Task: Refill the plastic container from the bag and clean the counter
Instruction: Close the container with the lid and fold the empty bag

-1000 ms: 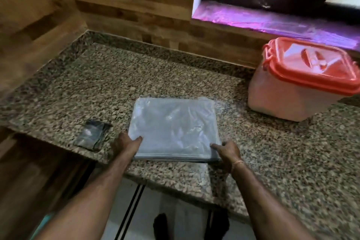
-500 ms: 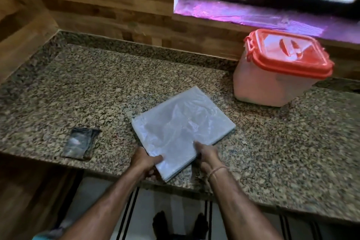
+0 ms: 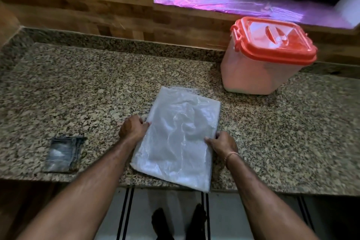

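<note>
A flat, clear plastic bag [image 3: 179, 136] lies on the speckled granite counter [image 3: 97, 91], its near corner hanging slightly over the front edge. My left hand [image 3: 133, 129] grips the bag's left edge and my right hand [image 3: 223, 143] grips its right edge. A translucent plastic container [image 3: 259, 70] with a closed orange lid [image 3: 272, 40] stands at the back right, apart from the bag and both hands.
A small folded denim cloth [image 3: 63, 154] lies near the counter's front edge at the left. A wooden wall runs behind the counter, with a window sill [image 3: 243, 4] above the container. The floor and my feet show below the counter edge.
The bag has been turned on the counter from lying wide to lying lengthways toward me. Both hands shifted from its near edge to its two sides.
</note>
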